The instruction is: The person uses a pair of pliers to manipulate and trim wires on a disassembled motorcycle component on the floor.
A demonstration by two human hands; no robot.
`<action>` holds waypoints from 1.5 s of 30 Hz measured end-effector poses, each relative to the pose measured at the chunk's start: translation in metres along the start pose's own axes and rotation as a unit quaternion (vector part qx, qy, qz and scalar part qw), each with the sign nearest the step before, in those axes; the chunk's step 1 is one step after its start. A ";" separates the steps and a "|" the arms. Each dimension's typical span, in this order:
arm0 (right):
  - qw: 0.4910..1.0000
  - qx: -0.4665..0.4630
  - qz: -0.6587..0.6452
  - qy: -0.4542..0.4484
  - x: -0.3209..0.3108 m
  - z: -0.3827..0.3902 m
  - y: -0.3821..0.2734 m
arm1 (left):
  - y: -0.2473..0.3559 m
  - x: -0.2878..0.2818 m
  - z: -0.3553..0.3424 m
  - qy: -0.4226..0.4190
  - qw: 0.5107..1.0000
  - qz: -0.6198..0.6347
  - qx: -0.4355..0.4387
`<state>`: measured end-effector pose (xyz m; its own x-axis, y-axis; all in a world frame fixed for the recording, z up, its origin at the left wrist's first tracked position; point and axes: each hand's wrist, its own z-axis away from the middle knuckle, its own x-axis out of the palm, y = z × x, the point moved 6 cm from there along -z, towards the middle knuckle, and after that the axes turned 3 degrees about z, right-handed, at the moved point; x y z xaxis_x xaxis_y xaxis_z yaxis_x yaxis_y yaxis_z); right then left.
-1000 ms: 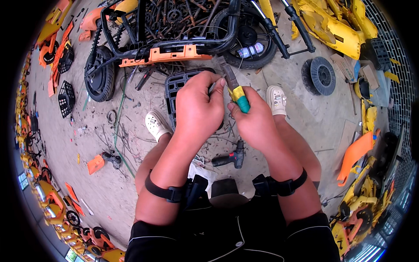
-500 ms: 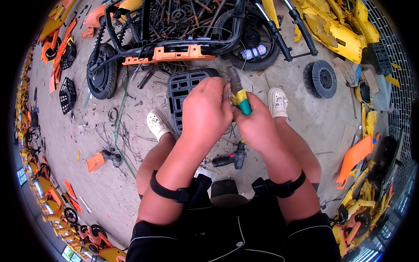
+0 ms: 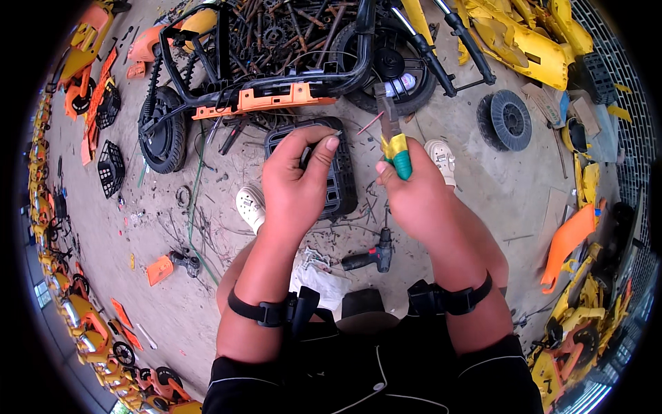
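Note:
My right hand is closed round pliers with a yellow-and-green grip. Their grey metal head points away from me. To its left, my left hand holds thumb and forefinger pinched together, with something tiny at the tips that I cannot make out. The two hands are apart. Beneath the left one lies a black slotted plastic panel, partly covered by it. A thin reddish piece shows just left of the pliers' head; whether it touches them I cannot tell.
Ahead stands a black scooter frame with an orange strip and a heap of rusty metal parts. A cordless drill and white cloth lie near me. At right are a grey spool and yellow panels.
My hands were together at the pliers and have drawn apart. The left moved left in a pinch; the right moved slightly right with the pliers. The view has shifted a little.

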<state>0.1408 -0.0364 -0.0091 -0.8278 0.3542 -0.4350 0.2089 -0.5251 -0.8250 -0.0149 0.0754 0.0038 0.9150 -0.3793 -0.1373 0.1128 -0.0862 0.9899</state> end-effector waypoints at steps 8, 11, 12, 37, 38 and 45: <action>0.997 -0.016 0.069 0.012 -0.007 0.004 -0.009 | -0.007 0.020 -0.003 -0.033 0.988 0.118 -0.095; 0.996 -0.012 0.086 0.008 -0.008 0.004 -0.011 | -0.012 0.032 -0.003 -0.034 0.982 0.159 -0.101; 0.996 -0.013 0.089 0.010 -0.008 0.003 -0.009 | -0.013 0.035 -0.002 -0.032 0.980 0.170 -0.101; 0.999 0.016 0.011 0.034 -0.016 0.000 0.008 | -0.022 0.063 -0.006 -0.073 0.979 0.151 -0.113; 0.999 0.037 -0.001 0.032 -0.016 -0.001 0.012 | -0.024 0.063 -0.006 -0.071 0.979 0.149 -0.116; 0.992 0.099 -0.056 0.059 -0.025 -0.009 0.030 | -0.026 0.064 -0.005 -0.056 0.978 0.139 -0.142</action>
<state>0.1723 -0.0537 -0.0265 -0.7706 0.5010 -0.3940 0.0032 -0.6152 -0.7884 0.0427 0.0584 -0.0304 0.8793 -0.4516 0.1512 -0.0167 0.2881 0.9575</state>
